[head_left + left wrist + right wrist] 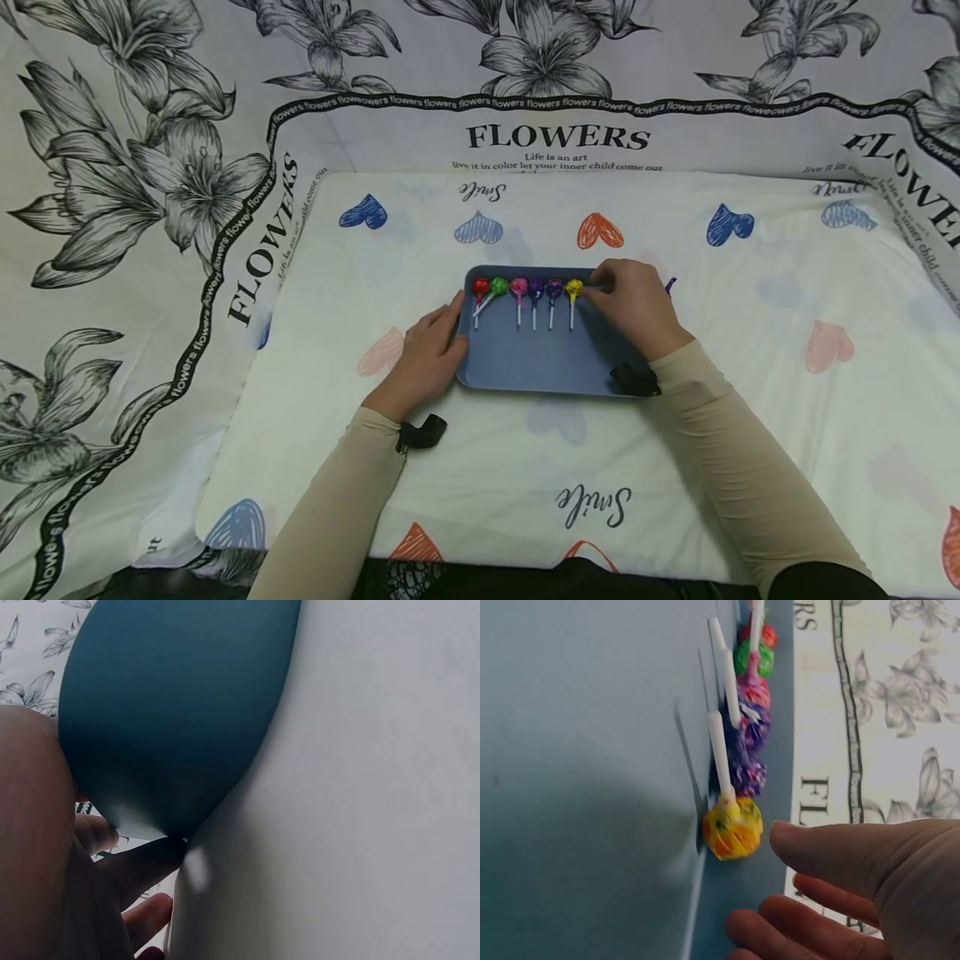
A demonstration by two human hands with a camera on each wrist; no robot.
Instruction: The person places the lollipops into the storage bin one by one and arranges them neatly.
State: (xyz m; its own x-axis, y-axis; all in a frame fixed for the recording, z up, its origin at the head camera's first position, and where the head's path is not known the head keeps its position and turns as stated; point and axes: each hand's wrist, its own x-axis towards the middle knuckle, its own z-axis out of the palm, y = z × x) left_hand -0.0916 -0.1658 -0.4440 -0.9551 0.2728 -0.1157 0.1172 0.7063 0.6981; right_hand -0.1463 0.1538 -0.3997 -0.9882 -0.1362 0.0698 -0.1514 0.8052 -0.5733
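A blue-grey tray [540, 362] lies in front of the person, with a row of lollipops along its far side. From left to right come a red lollipop [480, 287], a green lollipop [498, 287], a pink lollipop [519, 287], two purple lollipops [536, 288] and a yellow lollipop [573, 288]. The green one's stick slants across the red one's. My right hand [637, 304] is beside the yellow lollipop; in the right wrist view its thumb [817, 847] stands just apart from the wrapper. With fingers extended, my left hand [429, 350] rests against the tray's left edge.
Behind the right hand a small purple piece [671, 286] shows on the cloth, mostly hidden. A white cloth [420, 483] printed with hearts lies under the tray, over a flower-patterned cover [360, 137]. Dark wrist cameras [422, 432] sit near the tray's front corners.
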